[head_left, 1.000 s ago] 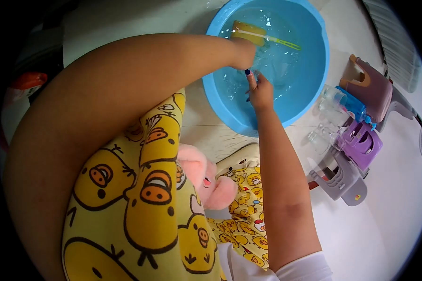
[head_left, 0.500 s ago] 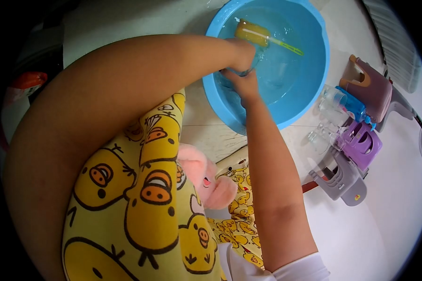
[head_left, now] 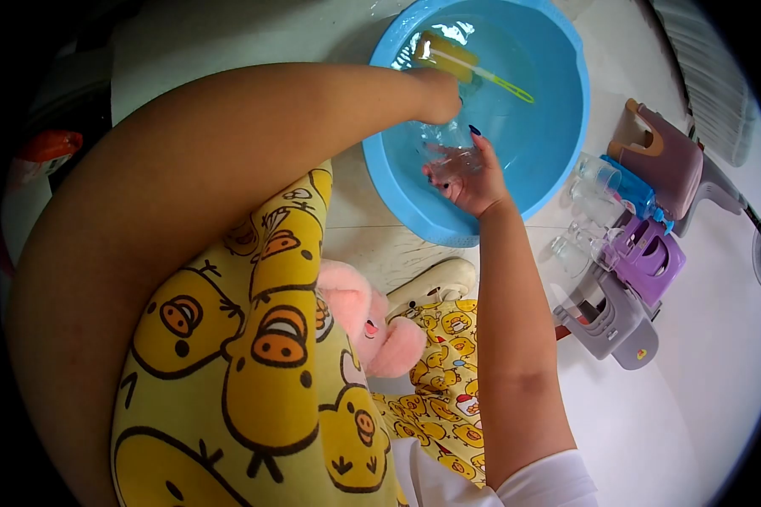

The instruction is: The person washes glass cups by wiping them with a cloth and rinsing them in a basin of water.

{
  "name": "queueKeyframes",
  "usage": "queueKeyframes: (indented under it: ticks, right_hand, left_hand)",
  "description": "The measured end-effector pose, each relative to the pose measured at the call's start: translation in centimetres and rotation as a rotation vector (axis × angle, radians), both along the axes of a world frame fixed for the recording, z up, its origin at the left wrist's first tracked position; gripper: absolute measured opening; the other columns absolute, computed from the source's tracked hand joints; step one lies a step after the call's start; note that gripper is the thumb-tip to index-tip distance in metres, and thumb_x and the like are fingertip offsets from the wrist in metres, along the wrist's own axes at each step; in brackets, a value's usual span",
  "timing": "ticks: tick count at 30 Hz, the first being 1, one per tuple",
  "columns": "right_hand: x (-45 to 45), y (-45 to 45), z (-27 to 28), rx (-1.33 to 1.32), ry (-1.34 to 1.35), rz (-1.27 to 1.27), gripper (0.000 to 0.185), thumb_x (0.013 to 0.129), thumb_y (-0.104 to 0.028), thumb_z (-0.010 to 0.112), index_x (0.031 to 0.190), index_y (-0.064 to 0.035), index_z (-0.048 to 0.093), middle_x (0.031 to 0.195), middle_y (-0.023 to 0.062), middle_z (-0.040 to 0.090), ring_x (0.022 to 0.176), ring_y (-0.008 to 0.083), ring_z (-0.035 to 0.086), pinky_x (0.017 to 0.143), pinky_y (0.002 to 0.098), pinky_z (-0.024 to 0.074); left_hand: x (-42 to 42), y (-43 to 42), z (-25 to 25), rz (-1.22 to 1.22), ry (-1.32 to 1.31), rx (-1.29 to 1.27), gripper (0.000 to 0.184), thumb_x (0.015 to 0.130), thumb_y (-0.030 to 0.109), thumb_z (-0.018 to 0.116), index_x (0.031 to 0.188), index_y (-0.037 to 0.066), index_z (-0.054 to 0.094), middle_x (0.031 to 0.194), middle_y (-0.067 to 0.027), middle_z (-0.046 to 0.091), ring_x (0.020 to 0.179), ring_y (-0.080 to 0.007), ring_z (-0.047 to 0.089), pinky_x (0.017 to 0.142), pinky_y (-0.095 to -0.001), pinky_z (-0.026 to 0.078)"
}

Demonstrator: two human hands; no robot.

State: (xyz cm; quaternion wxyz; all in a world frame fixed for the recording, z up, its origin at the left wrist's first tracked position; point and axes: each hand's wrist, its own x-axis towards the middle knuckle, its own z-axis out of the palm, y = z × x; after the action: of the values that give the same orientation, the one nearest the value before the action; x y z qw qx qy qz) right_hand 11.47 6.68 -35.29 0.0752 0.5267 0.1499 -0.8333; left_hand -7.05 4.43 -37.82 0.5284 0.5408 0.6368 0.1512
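Observation:
My left hand (head_left: pixel 435 95) is over the blue basin (head_left: pixel 572 110) with its fingers curled down, their tips partly hidden. A clear cup (head_left: pixel 451 159), hard to make out against the water, lies between my two hands. My right hand (head_left: pixel 480 180) cups it from below, palm up, the thumb raised on one side and the fingers on the other. Beyond my left hand, a yellow sponge brush (head_left: pixel 446 57) with a white stem and lime-green handle lies in the basin's water.
Right of the basin are clear glasses (head_left: pixel 599 179), a blue pump bottle (head_left: pixel 632 188), a mauve stool (head_left: pixel 664 165), a purple stool (head_left: pixel 648 258) and a grey stool (head_left: pixel 604 321). Yellow patterned cloth (head_left: pixel 254 363) and a pink plush (head_left: pixel 368 321) are nearest me, with a cream shoe (head_left: pixel 435 283) beyond.
My right hand has moved right and turned palm up, its fingers spreading around the cup. My left hand has hardly moved. The sponge brush has drifted slightly left.

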Motion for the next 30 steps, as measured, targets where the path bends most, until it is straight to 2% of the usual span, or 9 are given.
queueKeyframes:
  ticks: [3, 5, 8, 11, 13, 14, 20, 25, 30]
  right_hand:
    - [0.6, 0.4, 0.7, -0.121, 0.131, 0.005, 0.069, 0.075, -0.054, 0.046, 0.11, 0.0059, 0.045, 0.086, 0.0252, 0.057, 0.065, 0.0247, 0.059, 0.055, 0.0286, 0.0496]
    - [1.0, 0.3, 0.8, -0.176, 0.2, 0.007, 0.071, 0.075, -0.055, 0.044, 0.112, 0.006, 0.044, 0.086, 0.0253, 0.057, 0.065, 0.0247, 0.059, 0.057, 0.0289, 0.0499]
    - [0.8, -0.6, 1.1, -0.043, 0.135, 0.008, 0.068, 0.075, -0.048, 0.049, 0.118, 0.0043, 0.039, 0.088, 0.0232, 0.057, 0.073, 0.0242, 0.06, 0.064, 0.0296, 0.0499]
    - [0.4, -1.0, 0.5, 0.288, 0.045, 0.197, 0.07, 0.072, -0.038, 0.057, 0.126, -0.0014, 0.031, 0.1, 0.0178, 0.054, 0.089, 0.0236, 0.057, 0.074, 0.0295, 0.0471]
    - [0.0, -0.7, 0.2, 0.477, -0.093, 0.367, 0.071, 0.066, -0.018, 0.067, 0.125, 0.0001, 0.031, 0.111, 0.0164, 0.049, 0.092, 0.0235, 0.056, 0.076, 0.0312, 0.0468]
    - [-0.2, -0.6, 0.2, 0.476, -0.094, 0.367, 0.071, 0.066, -0.018, 0.067, 0.125, 0.0001, 0.031, 0.111, 0.0164, 0.049, 0.092, 0.0235, 0.056, 0.076, 0.0312, 0.0468]
    - [0.1, 0.1, -0.7, 0.778, -0.274, 0.715, 0.087, 0.052, -0.017, 0.077, 0.124, 0.001, 0.032, 0.112, 0.0156, 0.049, 0.094, 0.0273, 0.055, 0.079, 0.034, 0.045]
    - [-1.0, -1.3, -1.6, 1.164, -0.639, 1.083, 0.091, 0.042, -0.019, 0.08, 0.119, 0.0024, 0.035, 0.105, 0.0195, 0.054, 0.096, 0.0316, 0.054, 0.081, 0.0339, 0.044]
    - [-1.1, -2.4, -2.8, 1.212, -0.643, 0.895, 0.087, 0.045, -0.016, 0.079, 0.117, 0.001, 0.033, 0.105, 0.0208, 0.053, 0.098, 0.0323, 0.052, 0.083, 0.0339, 0.0429]
  left_hand:
    - [-0.1, 0.1, 0.6, -0.062, -0.065, 0.006, 0.035, 0.083, 0.03, 0.043, 0.095, -0.001, 0.053, 0.081, -0.0166, 0.061, 0.078, -0.0285, 0.059, 0.07, -0.0378, 0.044]
    - [-0.2, 0.1, 1.7, 0.118, -0.378, -0.378, 0.035, 0.085, 0.032, 0.042, 0.09, 0.0, 0.053, 0.075, -0.0153, 0.061, 0.07, -0.0245, 0.06, 0.063, -0.0345, 0.045]
    - [-0.7, -0.1, 1.6, 0.14, -0.64, -0.434, 0.032, 0.085, 0.03, 0.041, 0.088, 0.0, 0.052, 0.074, -0.0149, 0.061, 0.065, -0.0215, 0.059, 0.058, -0.0311, 0.044]
    - [-0.4, 0.1, 0.6, 0.082, -0.604, -0.373, 0.035, 0.083, 0.023, 0.04, 0.104, -0.002, 0.053, 0.082, -0.0146, 0.063, 0.071, -0.0237, 0.061, 0.061, -0.0387, 0.043]
    - [-0.5, -0.1, 0.8, 0.085, -0.605, -0.35, 0.028, 0.082, 0.021, 0.042, 0.095, -0.001, 0.053, 0.078, -0.0146, 0.061, 0.067, -0.022, 0.059, 0.06, -0.0351, 0.044]
    - [-0.6, -0.2, 0.9, 0.085, -0.605, -0.327, 0.023, 0.082, 0.019, 0.044, 0.085, -0.001, 0.054, 0.074, -0.0146, 0.06, 0.063, -0.0202, 0.057, 0.06, -0.0315, 0.044]
    - [-0.6, 0.1, 1.3, 0.116, -0.182, -0.107, 0.018, 0.075, 0.016, 0.049, 0.084, 0.003, 0.056, 0.087, -0.0116, 0.059, 0.08, -0.0233, 0.056, 0.069, -0.035, 0.044]
    - [-0.6, 0.3, 1.3, 0.149, -0.102, -0.114, 0.019, 0.073, 0.017, 0.05, 0.087, 0.005, 0.056, 0.091, -0.0117, 0.058, 0.085, -0.0245, 0.055, 0.072, -0.0349, 0.043]
    - [-0.5, 0.4, 1.1, 0.145, -0.104, -0.119, 0.023, 0.073, 0.018, 0.05, 0.092, 0.006, 0.054, 0.092, -0.0121, 0.058, 0.088, -0.0254, 0.055, 0.074, -0.035, 0.043]
